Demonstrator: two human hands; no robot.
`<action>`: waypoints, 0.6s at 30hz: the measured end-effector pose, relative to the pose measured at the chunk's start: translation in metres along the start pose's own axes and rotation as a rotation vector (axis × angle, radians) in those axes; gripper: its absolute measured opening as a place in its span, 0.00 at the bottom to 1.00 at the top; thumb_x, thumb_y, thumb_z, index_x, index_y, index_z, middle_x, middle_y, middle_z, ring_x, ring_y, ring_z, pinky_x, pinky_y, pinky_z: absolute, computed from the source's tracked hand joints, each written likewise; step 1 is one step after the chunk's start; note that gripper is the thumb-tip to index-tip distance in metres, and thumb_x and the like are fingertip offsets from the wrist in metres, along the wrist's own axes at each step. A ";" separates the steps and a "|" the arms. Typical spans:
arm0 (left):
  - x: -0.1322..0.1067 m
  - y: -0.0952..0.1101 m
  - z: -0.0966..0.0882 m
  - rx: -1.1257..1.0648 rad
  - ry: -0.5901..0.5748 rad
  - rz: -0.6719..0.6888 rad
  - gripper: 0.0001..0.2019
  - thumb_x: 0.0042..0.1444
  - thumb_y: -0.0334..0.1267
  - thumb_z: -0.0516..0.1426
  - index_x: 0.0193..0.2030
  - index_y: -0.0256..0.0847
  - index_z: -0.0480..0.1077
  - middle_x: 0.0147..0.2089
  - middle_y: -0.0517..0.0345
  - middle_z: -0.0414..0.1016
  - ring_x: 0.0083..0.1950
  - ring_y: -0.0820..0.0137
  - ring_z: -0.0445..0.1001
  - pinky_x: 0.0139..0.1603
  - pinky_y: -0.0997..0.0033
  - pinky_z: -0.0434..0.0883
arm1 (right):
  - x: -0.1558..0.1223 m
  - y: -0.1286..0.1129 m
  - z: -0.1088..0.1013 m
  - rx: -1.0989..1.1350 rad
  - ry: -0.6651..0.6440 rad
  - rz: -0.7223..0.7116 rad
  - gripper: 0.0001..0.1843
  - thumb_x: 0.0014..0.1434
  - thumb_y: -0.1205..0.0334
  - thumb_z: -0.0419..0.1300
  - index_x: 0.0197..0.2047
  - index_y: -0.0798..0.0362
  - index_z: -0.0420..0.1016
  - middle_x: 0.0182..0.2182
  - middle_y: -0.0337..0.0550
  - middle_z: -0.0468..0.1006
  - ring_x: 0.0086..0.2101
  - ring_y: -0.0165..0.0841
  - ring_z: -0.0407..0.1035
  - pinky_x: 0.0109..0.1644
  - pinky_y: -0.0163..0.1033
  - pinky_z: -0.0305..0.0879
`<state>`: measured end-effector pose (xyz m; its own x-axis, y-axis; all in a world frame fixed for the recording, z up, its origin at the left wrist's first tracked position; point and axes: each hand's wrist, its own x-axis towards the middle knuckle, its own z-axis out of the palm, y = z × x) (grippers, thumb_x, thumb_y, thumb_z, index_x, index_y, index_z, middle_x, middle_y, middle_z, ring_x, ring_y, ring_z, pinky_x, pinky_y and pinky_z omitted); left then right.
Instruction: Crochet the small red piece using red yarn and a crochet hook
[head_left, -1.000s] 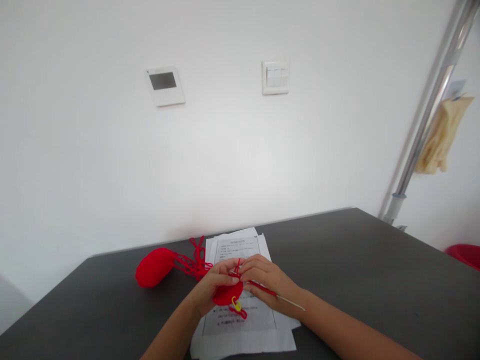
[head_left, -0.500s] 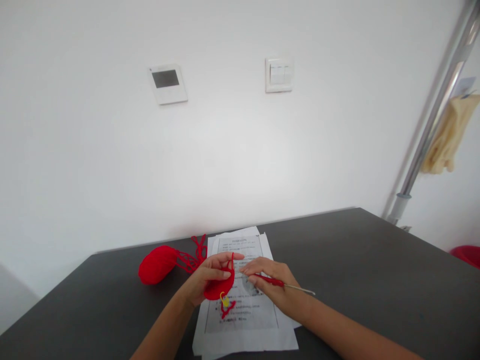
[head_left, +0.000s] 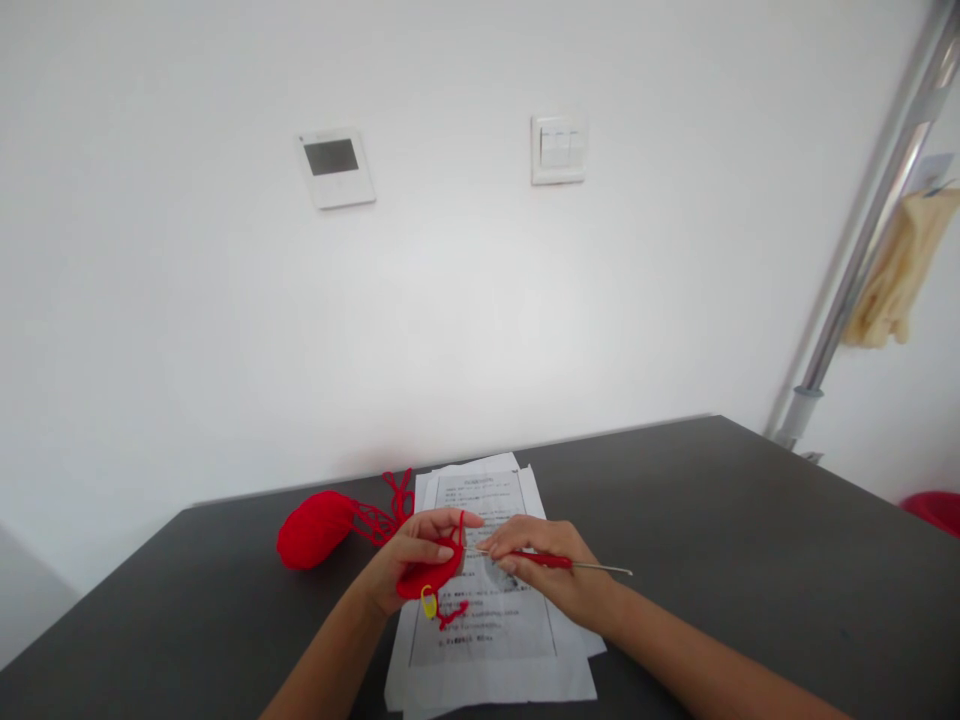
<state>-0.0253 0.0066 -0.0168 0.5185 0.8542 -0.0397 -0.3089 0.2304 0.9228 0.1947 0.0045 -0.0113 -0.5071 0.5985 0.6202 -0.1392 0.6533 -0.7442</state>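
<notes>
My left hand [head_left: 409, 555] pinches a red crochet piece [head_left: 429, 577] between thumb and fingers, with a strand of red yarn looped over the raised index finger. A yellow stitch marker [head_left: 429, 602] hangs from the lower edge of the piece, and a short red yarn tail [head_left: 453, 615] dangles beside it. My right hand [head_left: 544, 560] is closed around the red grip of a crochet hook [head_left: 551, 561]. The hook's thin metal tip points left and meets the edge of the piece; its other end sticks out past my right hand.
Printed paper sheets [head_left: 495, 685] lie under both hands on the dark table [head_left: 712, 520]. To the left rests a ball of red yarn [head_left: 315, 530], with loose strands [head_left: 401, 495] trailing toward the sheets. A white wall [head_left: 450, 300] rises behind the table; a metal pole [head_left: 862, 240] stands at right.
The crochet piece and its yellow marker have shifted slightly left and tilted in my left hand. The hook has moved a little, its tip still by the piece's edge.
</notes>
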 end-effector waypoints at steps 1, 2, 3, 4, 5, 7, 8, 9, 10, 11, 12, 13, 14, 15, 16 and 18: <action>0.000 0.000 -0.001 0.007 0.000 -0.005 0.21 0.38 0.31 0.62 0.44 0.34 0.73 0.21 0.61 0.67 0.19 0.79 0.59 0.22 0.76 0.50 | 0.000 0.000 0.001 0.026 0.015 0.022 0.07 0.58 0.62 0.59 0.37 0.54 0.76 0.36 0.46 0.80 0.38 0.34 0.74 0.43 0.40 0.70; 0.000 -0.001 -0.003 0.011 -0.005 -0.010 0.21 0.38 0.31 0.62 0.43 0.34 0.73 0.21 0.61 0.67 0.19 0.79 0.60 0.21 0.77 0.50 | 0.000 0.001 0.001 0.054 0.025 0.040 0.07 0.57 0.61 0.59 0.37 0.54 0.77 0.35 0.46 0.80 0.37 0.34 0.74 0.43 0.40 0.71; 0.000 -0.001 -0.004 0.009 -0.014 -0.013 0.20 0.38 0.31 0.62 0.43 0.34 0.73 0.21 0.61 0.67 0.19 0.79 0.60 0.21 0.77 0.51 | 0.000 0.002 0.002 0.084 0.032 0.057 0.08 0.57 0.60 0.59 0.36 0.54 0.77 0.34 0.46 0.80 0.37 0.34 0.74 0.42 0.40 0.71; 0.000 -0.001 -0.004 0.004 -0.025 -0.016 0.20 0.38 0.31 0.62 0.42 0.34 0.73 0.21 0.61 0.67 0.19 0.79 0.61 0.21 0.77 0.51 | 0.000 0.002 0.003 0.114 0.039 0.076 0.08 0.57 0.60 0.60 0.36 0.55 0.77 0.34 0.46 0.80 0.37 0.34 0.74 0.42 0.40 0.71; 0.000 -0.001 -0.004 -0.005 -0.039 -0.018 0.20 0.38 0.31 0.62 0.42 0.34 0.73 0.21 0.61 0.68 0.19 0.79 0.61 0.21 0.77 0.51 | 0.000 0.003 0.003 0.142 0.043 0.099 0.08 0.57 0.60 0.60 0.36 0.55 0.77 0.34 0.46 0.80 0.36 0.34 0.74 0.42 0.39 0.71; 0.000 -0.001 -0.004 -0.017 -0.059 -0.027 0.19 0.38 0.30 0.61 0.42 0.34 0.73 0.21 0.60 0.68 0.19 0.79 0.61 0.21 0.78 0.51 | 0.000 0.004 0.004 0.182 0.048 0.136 0.09 0.57 0.59 0.60 0.35 0.55 0.77 0.34 0.46 0.80 0.36 0.34 0.74 0.41 0.39 0.71; -0.001 -0.001 -0.003 -0.018 -0.064 -0.034 0.19 0.38 0.30 0.61 0.42 0.34 0.73 0.21 0.60 0.69 0.18 0.80 0.60 0.21 0.78 0.51 | 0.000 0.004 0.004 0.187 0.047 0.144 0.09 0.57 0.59 0.59 0.35 0.55 0.77 0.34 0.46 0.80 0.36 0.34 0.74 0.41 0.39 0.71; -0.001 -0.001 -0.003 -0.016 -0.066 -0.041 0.19 0.38 0.29 0.61 0.42 0.34 0.73 0.21 0.60 0.69 0.18 0.80 0.60 0.21 0.78 0.50 | -0.001 0.004 0.004 0.180 0.047 0.139 0.08 0.57 0.60 0.59 0.36 0.55 0.77 0.34 0.46 0.80 0.36 0.34 0.74 0.41 0.39 0.71; -0.001 -0.001 -0.002 -0.015 -0.067 -0.045 0.19 0.38 0.29 0.60 0.42 0.34 0.73 0.21 0.60 0.69 0.18 0.80 0.60 0.21 0.78 0.50 | -0.001 0.004 0.004 0.161 0.047 0.118 0.08 0.58 0.60 0.59 0.36 0.54 0.77 0.34 0.46 0.80 0.36 0.33 0.74 0.41 0.39 0.71; -0.001 -0.001 0.000 -0.017 -0.067 -0.044 0.19 0.38 0.29 0.60 0.42 0.33 0.73 0.20 0.60 0.68 0.18 0.79 0.60 0.21 0.77 0.50 | -0.001 0.004 0.004 0.133 0.041 0.084 0.07 0.58 0.62 0.59 0.36 0.54 0.77 0.35 0.46 0.80 0.37 0.34 0.74 0.42 0.39 0.71; 0.000 0.000 0.001 -0.025 -0.066 -0.039 0.19 0.38 0.29 0.60 0.42 0.33 0.74 0.20 0.60 0.68 0.18 0.79 0.59 0.21 0.77 0.51 | -0.002 0.004 0.003 0.097 0.024 0.038 0.07 0.58 0.63 0.59 0.37 0.54 0.76 0.36 0.46 0.80 0.38 0.34 0.73 0.44 0.40 0.70; 0.000 0.000 0.002 -0.038 -0.064 -0.031 0.19 0.38 0.29 0.60 0.42 0.33 0.74 0.19 0.61 0.67 0.18 0.79 0.59 0.22 0.76 0.51 | -0.002 0.003 0.003 0.059 0.000 -0.013 0.06 0.58 0.64 0.58 0.38 0.54 0.76 0.37 0.47 0.79 0.39 0.34 0.73 0.45 0.40 0.69; 0.000 0.001 0.003 -0.053 -0.062 -0.023 0.19 0.37 0.30 0.60 0.41 0.33 0.74 0.18 0.61 0.66 0.18 0.79 0.58 0.22 0.76 0.51 | -0.001 0.002 0.002 0.023 -0.035 -0.060 0.07 0.58 0.66 0.58 0.39 0.54 0.76 0.38 0.47 0.79 0.41 0.34 0.72 0.47 0.41 0.68; 0.000 0.001 0.004 -0.065 -0.057 -0.016 0.18 0.37 0.30 0.60 0.40 0.33 0.74 0.17 0.62 0.65 0.17 0.80 0.58 0.22 0.76 0.51 | -0.001 0.001 0.001 -0.003 -0.068 -0.095 0.07 0.58 0.67 0.57 0.40 0.54 0.75 0.39 0.47 0.79 0.42 0.34 0.72 0.48 0.41 0.68; 0.000 0.001 0.004 -0.072 -0.052 -0.012 0.18 0.37 0.30 0.60 0.40 0.32 0.74 0.17 0.62 0.65 0.17 0.80 0.57 0.22 0.76 0.51 | -0.001 0.001 0.000 -0.016 -0.086 -0.109 0.07 0.58 0.67 0.57 0.40 0.54 0.75 0.39 0.48 0.79 0.42 0.34 0.72 0.48 0.41 0.67; 0.000 0.002 0.003 -0.061 -0.040 -0.016 0.18 0.36 0.30 0.60 0.39 0.33 0.75 0.18 0.62 0.66 0.18 0.79 0.59 0.22 0.76 0.52 | 0.000 0.000 -0.002 0.002 -0.074 -0.083 0.07 0.58 0.66 0.57 0.39 0.54 0.76 0.38 0.47 0.79 0.41 0.34 0.72 0.47 0.40 0.68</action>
<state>-0.0232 0.0052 -0.0139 0.5551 0.8309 -0.0378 -0.3479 0.2732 0.8969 0.1964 0.0051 -0.0110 -0.5551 0.5067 0.6596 -0.1848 0.6981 -0.6918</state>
